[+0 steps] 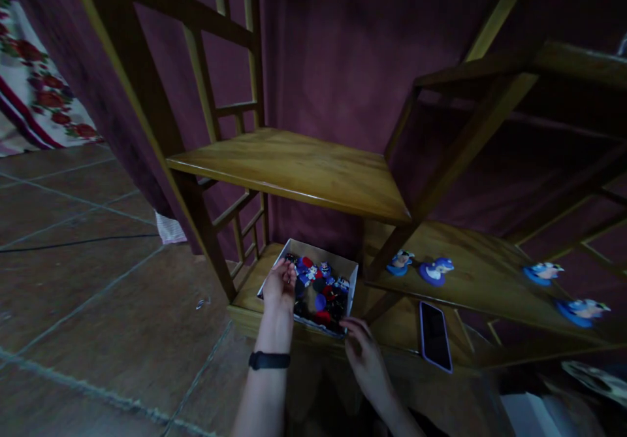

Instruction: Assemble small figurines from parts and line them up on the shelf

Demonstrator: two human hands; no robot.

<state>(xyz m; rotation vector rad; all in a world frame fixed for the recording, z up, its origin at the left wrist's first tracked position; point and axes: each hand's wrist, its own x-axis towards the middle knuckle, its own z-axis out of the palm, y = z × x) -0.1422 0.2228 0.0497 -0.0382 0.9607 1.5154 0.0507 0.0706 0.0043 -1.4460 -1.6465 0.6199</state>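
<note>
A shallow white cardboard box (pixel 347 264) rests on the lowest shelf, filled with small figurines (pixel 313 274) in blue, red, black and white. My left hand (pixel 280 285), with a black band on the wrist, is over the box's left side. Its fingers are loosely bent above the figurines, and I see nothing held in them. At the front right corner of the box is my right hand (pixel 365 355); its fingers are stretched out, with the tips at the rim. Whether they press on the cardboard is hard to see.
Above the box juts a wooden shelf board (pixel 294 169). On the shelf to the right stand several figurines on round bases, among them a purple one (pixel 435 271). A phone (pixel 435 337) lies at the front right. Tiled floor (pixel 98 293) extends to the left.
</note>
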